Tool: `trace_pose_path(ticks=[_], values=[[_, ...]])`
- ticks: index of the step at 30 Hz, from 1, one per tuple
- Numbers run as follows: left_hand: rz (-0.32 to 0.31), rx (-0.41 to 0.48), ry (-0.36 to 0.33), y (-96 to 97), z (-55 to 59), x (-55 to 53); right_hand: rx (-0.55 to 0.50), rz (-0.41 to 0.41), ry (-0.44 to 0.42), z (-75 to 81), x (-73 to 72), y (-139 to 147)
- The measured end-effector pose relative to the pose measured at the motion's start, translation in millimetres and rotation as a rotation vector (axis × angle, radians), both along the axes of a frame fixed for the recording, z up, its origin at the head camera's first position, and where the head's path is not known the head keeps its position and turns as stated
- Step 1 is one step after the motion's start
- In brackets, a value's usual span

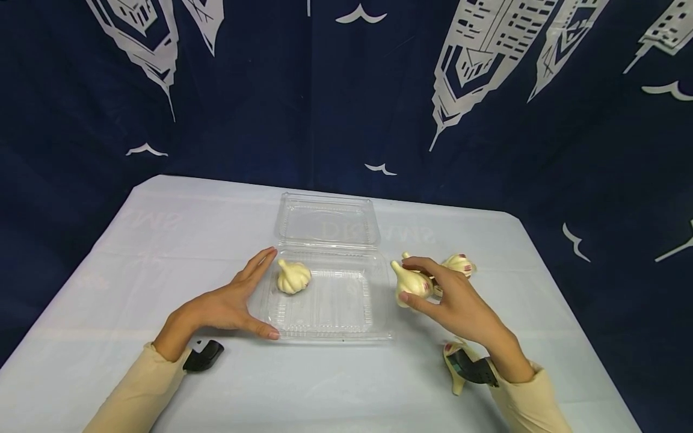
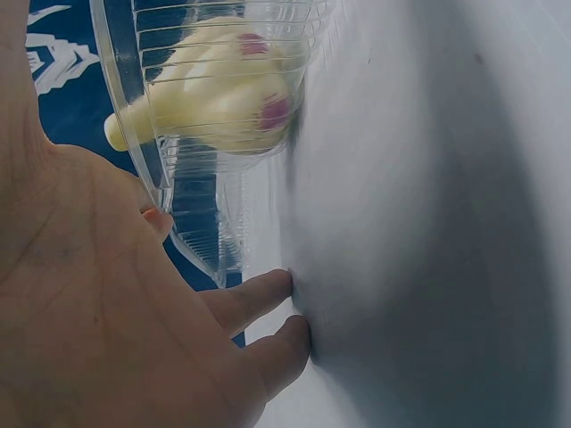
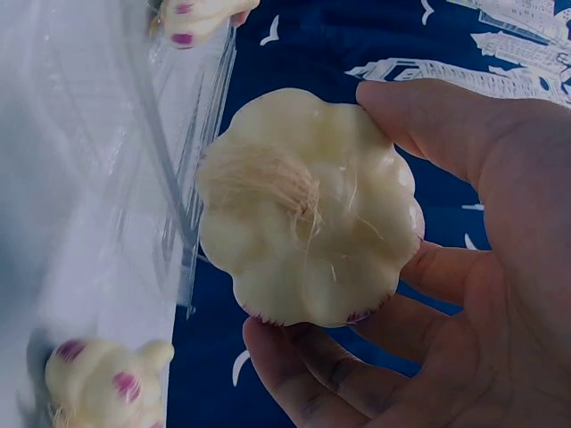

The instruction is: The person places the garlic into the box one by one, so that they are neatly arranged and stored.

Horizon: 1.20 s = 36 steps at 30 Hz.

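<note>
A clear plastic clamshell box [image 1: 338,338] lies open on the table, its lid [image 1: 329,219] folded back at the far side. One garlic bulb [image 1: 293,277] sits in the left part of its base. Against the box's left edge rests my left hand [image 1: 230,305], thumb and fingers spread and holding nothing. My right hand [image 1: 460,308] pinches a second garlic bulb [image 1: 412,286] between thumb and fingers, just right of the box. The right wrist view shows the rooted underside of this held bulb [image 3: 308,209].
Partly hidden behind my right hand, another garlic bulb [image 1: 460,263] lies on the white-covered table [image 1: 335,391]. A further garlic bulb [image 1: 456,370] is under my right wrist. A dark blue printed cloth [image 1: 346,96] hangs behind the table.
</note>
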<state>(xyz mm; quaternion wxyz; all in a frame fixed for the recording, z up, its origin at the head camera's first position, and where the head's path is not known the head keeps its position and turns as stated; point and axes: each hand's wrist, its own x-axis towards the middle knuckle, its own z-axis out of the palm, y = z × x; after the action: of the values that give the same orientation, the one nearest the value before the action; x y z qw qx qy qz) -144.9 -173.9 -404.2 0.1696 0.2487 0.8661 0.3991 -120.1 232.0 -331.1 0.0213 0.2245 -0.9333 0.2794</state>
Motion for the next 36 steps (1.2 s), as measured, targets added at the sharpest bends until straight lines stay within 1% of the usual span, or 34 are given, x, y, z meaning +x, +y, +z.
trace_pose_path(ticks=[4, 14, 20, 28, 36], values=[[-0.001, -0.003, 0.006, 0.4, 0.1, 0.1, -0.006, 0.023, 0.016, 1.6, -2.2, -8.4], [-0.001, -0.004, 0.001, 0.3, 0.6, 0.3, -0.003, 0.073, 0.017, 9.1, -12.2, -27.2], [-0.001, -0.006, 0.006, 0.1, 1.4, 0.2, -0.029, 0.099, -0.003, 11.1, -18.1, -33.6], [-0.001, 0.001, 0.000, 0.0, 1.7, 0.5, -0.030, 0.124, -0.013, 12.7, -24.2, -39.6], [-0.002, 0.001, 0.006, 0.2, 1.6, 0.3, -0.052, 0.167, 0.011, 13.3, -31.9, -46.6]])
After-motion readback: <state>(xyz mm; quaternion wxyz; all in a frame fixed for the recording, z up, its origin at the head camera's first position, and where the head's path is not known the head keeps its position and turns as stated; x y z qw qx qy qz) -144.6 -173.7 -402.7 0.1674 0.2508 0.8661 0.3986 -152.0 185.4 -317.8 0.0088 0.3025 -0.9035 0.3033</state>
